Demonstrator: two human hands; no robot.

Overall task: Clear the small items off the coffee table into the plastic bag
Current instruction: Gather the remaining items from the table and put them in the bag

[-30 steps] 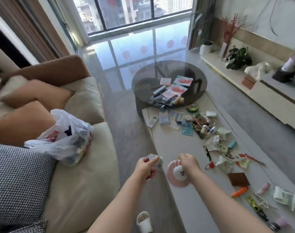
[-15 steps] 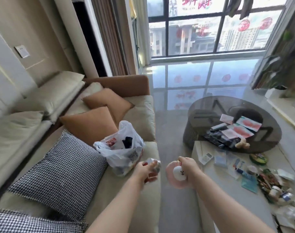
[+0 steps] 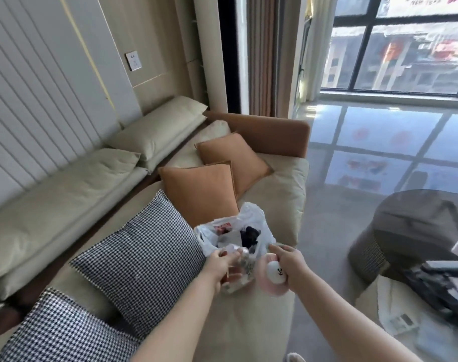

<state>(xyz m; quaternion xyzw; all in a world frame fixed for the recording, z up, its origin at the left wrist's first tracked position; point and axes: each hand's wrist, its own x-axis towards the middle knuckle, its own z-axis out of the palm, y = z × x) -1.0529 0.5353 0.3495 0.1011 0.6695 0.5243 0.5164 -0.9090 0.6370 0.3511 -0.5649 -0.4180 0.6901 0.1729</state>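
White plastic bag [image 3: 251, 226] open on the sofa seat [image 3: 274, 194], left hand [image 3: 217, 267] clutching small motion-blurred items at its mouth, right hand [image 3: 290, 265] gripping a pink round bear-faced item [image 3: 273, 276], coffee table [image 3: 395, 309] cropped at right.

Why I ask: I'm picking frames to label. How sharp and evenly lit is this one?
Head view: motion blur smears the left hand and the plastic bag; the window is overexposed, its glare mirrored on the glossy floor; wide-angle distortion bends the wall panels.

Two orange cushions [image 3: 201, 192], two checked cushions [image 3: 144, 259], one plastic bag [image 3: 251, 218], two hands [image 3: 217, 267].
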